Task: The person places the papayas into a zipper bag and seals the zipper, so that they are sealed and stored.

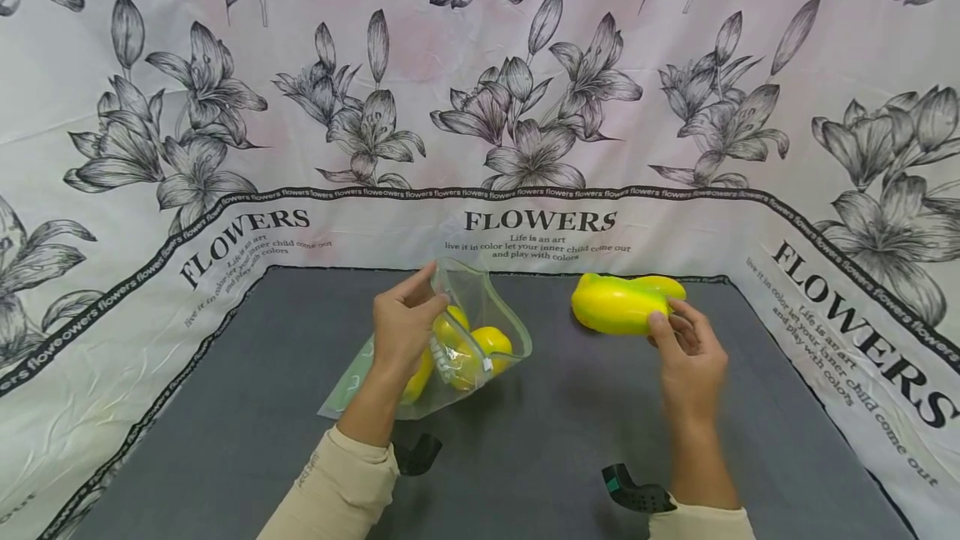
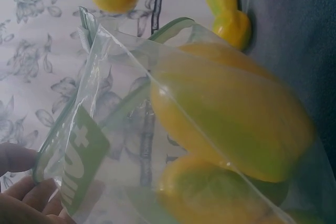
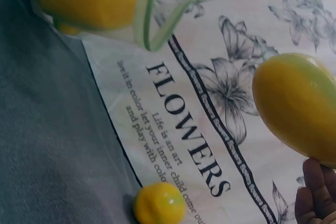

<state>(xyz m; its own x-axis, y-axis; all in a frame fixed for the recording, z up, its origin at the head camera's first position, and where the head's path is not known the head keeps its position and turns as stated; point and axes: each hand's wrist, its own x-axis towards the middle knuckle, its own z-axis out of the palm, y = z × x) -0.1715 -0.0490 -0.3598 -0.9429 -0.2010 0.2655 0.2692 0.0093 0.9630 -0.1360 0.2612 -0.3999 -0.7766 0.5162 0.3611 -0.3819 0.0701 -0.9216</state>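
Left hand (image 1: 399, 327) pinches the clear bag (image 1: 483, 297), yellow fruits (image 1: 495, 342) inside! Over right, the right hand (image 1: 692, 352) grips a green-tinged fruit (image 3: 296, 108), partly blocking a second fruit (image 3: 159, 204) near the far flowered cloth (image 1: 540, 211).

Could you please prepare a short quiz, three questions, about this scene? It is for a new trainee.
1. What does each hand hold, the left hand and the right hand?
2. True or false: the mouth of the clear bag is sealed shut.
3. Which large word is printed on the patterned cloth?
a) GARDEN
b) FLOWERS
c) SUMMER

Key
1. Left: the clear bag; right: a yellow-green fruit.
2. False: it gapes open, with yellow fruits inside the bag.
3. b
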